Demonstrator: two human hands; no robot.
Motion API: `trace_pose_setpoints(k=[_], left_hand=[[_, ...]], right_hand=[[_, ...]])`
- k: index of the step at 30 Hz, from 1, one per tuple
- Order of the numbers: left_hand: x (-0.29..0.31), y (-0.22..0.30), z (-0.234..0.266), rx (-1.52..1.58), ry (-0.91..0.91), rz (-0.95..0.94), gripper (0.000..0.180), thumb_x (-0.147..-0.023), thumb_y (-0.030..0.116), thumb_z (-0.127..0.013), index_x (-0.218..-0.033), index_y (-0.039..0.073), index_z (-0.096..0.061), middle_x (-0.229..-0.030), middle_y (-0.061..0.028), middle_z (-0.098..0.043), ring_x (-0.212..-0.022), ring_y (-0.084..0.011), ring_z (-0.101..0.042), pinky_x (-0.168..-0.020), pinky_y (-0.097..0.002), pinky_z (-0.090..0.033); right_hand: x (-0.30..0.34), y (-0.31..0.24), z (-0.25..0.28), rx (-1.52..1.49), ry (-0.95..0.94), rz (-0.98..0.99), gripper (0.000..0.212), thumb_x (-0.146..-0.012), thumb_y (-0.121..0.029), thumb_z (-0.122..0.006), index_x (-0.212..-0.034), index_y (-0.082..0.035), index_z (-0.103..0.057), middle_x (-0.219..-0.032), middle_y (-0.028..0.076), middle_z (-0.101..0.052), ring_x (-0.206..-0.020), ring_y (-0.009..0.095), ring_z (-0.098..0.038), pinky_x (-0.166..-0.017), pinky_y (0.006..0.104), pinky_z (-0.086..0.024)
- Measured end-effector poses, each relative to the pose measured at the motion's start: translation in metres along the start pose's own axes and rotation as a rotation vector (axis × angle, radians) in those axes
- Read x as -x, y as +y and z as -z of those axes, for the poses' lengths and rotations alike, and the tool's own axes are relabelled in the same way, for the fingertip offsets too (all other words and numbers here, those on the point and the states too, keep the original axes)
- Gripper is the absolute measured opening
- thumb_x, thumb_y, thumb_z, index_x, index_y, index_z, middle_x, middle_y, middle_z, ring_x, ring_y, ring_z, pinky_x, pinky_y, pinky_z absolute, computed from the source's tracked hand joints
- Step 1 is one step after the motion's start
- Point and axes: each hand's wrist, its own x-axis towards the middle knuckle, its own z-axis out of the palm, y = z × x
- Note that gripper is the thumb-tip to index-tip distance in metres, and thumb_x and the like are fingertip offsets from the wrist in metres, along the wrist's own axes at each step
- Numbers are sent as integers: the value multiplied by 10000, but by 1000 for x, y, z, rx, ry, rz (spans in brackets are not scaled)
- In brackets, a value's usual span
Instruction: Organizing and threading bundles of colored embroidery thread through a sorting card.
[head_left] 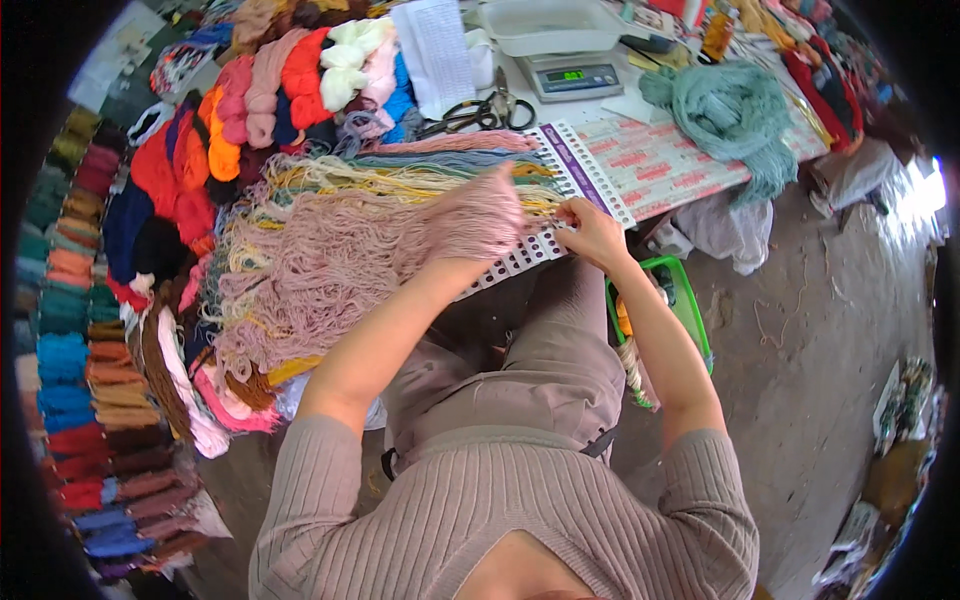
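A bundle of pale pink yarn [470, 215] drapes over my left hand [482, 265] and hides its fingers. Only the wrist end of that hand shows beneath the strands. My right hand [592, 236] is closed in a pinch at the row of holes along a white card [522, 257] with a purple strip. What its fingertips hold is too small to make out. Many yarn strands in pink, yellow, cream and blue hang from the card's edge and spread leftward as a thick mat [310, 260]. The card lies across the table edge and above my lap.
Black-handled scissors [478, 115] lie beyond the card, near a digital scale [572, 77] with a clear tray [550, 28]. A teal yarn hank [730, 110] rests at the right. Coloured skeins [175, 180] crowd the left. A green basket [685, 300] stands beside my right leg.
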Motion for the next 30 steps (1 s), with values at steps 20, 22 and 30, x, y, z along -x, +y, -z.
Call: trace_pose_setpoints(k=[20,22,30], left_hand=[[31,-194,173,-202,113,411,325,-843,227,-525,-1116,55,-564,-1071,-178,-582,-1022,-294,-549,-883,-365,-427],[27,-134,177,-416,-36,338,235,-812,152,-585,-1032,87,-636,-1044,-133,-608,-967,-278,-572,-870,-348,-442],[42,31,94,1960,-330,626,464,-923,348,-514,-1267,38,-484,-1171,-89,-557,-1096,-167,-510,-898,-304,-426]], right_hand=[[24,-4,-4,101,129,195,325,-769,-321,-643,-991,-91,-588,-926,77,-572,-753,252,-606,-659,384,-476],[28,-16,-10,92,275,274,210,-816,-226,-629,-966,-82,-597,-892,92,-578,-688,238,-612,-599,353,-486],[52,-121,-25,-990,23,176,111,-902,-112,-566,-982,-35,-570,-784,3,-563,-656,69,-523,-560,195,-404]])
